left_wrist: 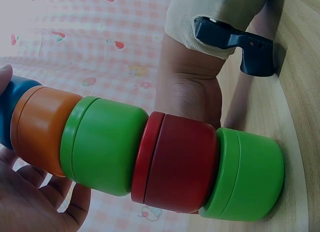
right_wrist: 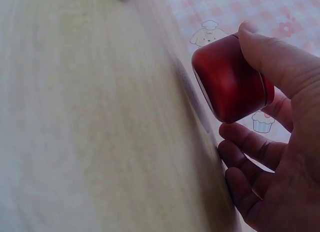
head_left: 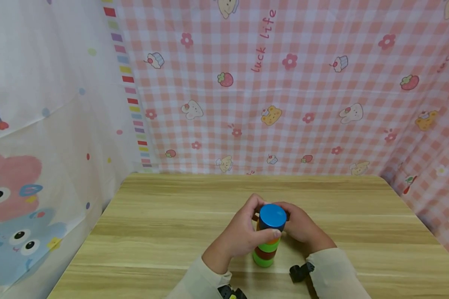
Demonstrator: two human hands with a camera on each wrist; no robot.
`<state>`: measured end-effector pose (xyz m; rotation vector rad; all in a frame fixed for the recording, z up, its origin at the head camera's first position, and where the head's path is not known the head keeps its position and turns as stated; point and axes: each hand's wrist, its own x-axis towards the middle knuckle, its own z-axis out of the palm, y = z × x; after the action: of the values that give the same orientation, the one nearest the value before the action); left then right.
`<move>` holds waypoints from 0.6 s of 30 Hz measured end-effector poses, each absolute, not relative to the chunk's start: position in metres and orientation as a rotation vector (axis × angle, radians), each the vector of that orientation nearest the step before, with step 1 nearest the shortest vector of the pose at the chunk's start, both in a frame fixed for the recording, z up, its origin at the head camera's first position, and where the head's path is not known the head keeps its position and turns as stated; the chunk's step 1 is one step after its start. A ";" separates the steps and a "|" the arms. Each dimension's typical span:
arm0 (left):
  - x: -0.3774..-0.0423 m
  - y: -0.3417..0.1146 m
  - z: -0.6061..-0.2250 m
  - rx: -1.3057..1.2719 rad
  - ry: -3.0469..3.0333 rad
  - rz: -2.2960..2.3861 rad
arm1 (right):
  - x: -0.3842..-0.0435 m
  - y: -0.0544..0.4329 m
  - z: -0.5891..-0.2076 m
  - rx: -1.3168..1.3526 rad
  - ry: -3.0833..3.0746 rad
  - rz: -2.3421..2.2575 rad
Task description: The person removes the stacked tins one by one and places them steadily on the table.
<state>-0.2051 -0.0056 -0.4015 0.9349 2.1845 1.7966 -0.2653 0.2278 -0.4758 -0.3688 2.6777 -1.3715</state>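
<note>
Several small lidded jars stand stacked on the table: a green jar at the bottom, then a dark red jar, a second green jar, an orange jar and a blue jar on top. My left hand grips the stack near its top, with the thumb across the blue and orange jars in the head view. Beyond the stack, my right hand holds a separate red jar between thumb and fingers; the stack mostly hides this jar in the head view.
The jars stand on a wood-grain table. A pink checked cloth hangs behind it, and a white printed cloth hangs at the left. Black wrist cameras, such as the right one, sit at the sleeve cuffs.
</note>
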 end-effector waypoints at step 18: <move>-0.205 -0.006 -0.401 0.925 2.179 1.794 | -0.266 0.228 -0.476 -0.411 2.686 -1.370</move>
<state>-0.2046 -0.0059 -0.4010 0.9245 2.1793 1.7939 -0.2663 0.2284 -0.4761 -0.4114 2.6863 -1.3699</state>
